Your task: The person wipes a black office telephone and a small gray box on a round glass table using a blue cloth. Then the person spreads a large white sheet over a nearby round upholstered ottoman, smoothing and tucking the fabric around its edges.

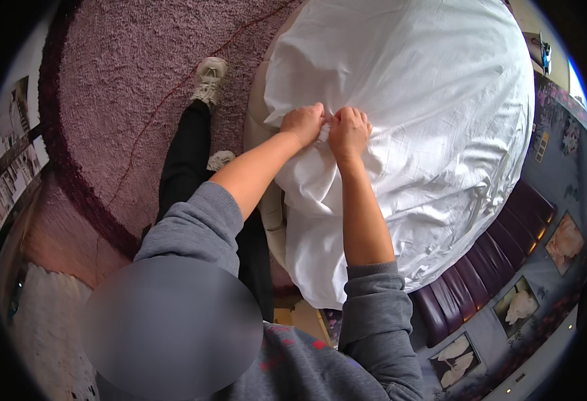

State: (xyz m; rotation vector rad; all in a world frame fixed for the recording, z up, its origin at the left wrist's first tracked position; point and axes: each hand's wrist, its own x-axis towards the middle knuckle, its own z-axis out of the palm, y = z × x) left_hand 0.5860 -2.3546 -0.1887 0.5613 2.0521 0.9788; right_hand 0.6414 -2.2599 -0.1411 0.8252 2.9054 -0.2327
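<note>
A white cloth sheet [424, 100] lies over a large round bed, smooth towards the top and wrinkled at the right and lower side. Near the bed's left edge, my left hand [304, 123] grips a gathered bit of it. Close beside, my right hand [349, 131] has its fingers curled over the bunched fabric. Creases fan out from between both hands. Below them the loose part of the sheet hangs in folds past the bed's cream padded side [273, 220].
A pink shaggy rug [123, 75] with a dark border lies left of the bed, crossed by a thin red cord [160, 103]. A dark purple padded headboard [484, 260] curves along the lower right, before a wall with framed flower pictures [516, 306].
</note>
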